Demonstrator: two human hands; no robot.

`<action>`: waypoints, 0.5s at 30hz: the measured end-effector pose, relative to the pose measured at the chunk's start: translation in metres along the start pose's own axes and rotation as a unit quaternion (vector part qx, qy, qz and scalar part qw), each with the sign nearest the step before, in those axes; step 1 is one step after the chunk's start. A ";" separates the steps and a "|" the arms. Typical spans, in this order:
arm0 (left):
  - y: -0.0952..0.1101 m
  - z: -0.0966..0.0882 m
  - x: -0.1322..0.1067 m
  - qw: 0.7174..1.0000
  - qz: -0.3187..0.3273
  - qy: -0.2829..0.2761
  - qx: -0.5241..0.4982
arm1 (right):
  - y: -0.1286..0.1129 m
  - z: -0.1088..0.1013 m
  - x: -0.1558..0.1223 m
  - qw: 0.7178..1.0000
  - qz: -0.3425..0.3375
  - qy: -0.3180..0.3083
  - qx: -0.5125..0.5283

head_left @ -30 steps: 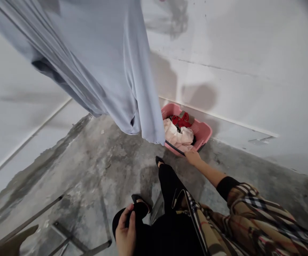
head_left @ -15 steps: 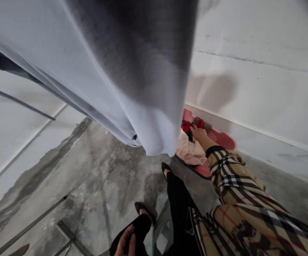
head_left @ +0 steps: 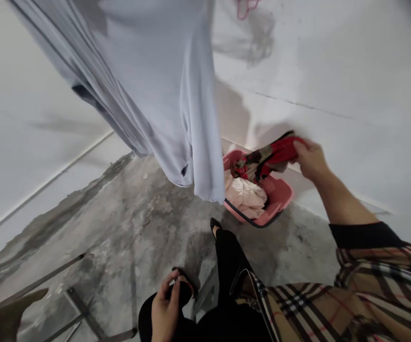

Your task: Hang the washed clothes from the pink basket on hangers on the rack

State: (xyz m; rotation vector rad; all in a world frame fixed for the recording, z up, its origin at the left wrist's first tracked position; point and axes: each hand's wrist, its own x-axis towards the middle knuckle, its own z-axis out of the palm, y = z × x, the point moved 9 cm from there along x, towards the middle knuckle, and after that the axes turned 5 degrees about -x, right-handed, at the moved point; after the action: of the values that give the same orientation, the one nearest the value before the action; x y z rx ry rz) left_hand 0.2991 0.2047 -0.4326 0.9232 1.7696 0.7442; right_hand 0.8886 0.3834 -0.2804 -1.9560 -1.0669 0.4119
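Observation:
My right hand [head_left: 310,159] is closed on one end of a red and dark patterned piece of clothing [head_left: 280,149], lifting it above the basket. The cloth's other end hangs down over a pink laundry basket [head_left: 280,194]. Inside the basket lies a pale pink garment [head_left: 246,194]. My left hand [head_left: 166,304] rests over my left knee, its fingers loosely stretched with nothing seen in them.
Large light grey-blue cloth [head_left: 162,85] hangs ahead, down beside the basket. White walls meet at the back. Metal bars [head_left: 84,308] stand at lower left on the stained concrete floor [head_left: 119,228]. A pink hanger [head_left: 244,7] shows at the top.
My right hand has come up and to the right out of the basket, drawing the red patterned clothing with it. The hanging cloth appears farther left, and more of the basket shows.

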 end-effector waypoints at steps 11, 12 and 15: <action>0.178 0.096 -0.058 0.920 0.304 -0.237 -0.078 | -0.331 -0.160 -0.162 0.871 -0.316 -0.007 0.376; 0.193 0.103 -0.066 0.913 0.315 -0.242 -0.098 | -0.350 -0.157 -0.184 0.871 -0.317 -0.033 0.375; 0.220 0.118 -0.091 0.896 0.324 -0.271 -0.138 | -0.390 -0.139 -0.238 0.859 -0.320 -0.142 0.375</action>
State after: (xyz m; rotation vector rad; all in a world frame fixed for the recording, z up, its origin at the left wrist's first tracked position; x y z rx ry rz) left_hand 0.4874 0.2520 -0.2516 1.3806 0.8282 0.9998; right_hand 0.6304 0.2263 0.0894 -0.8011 -1.3972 0.6291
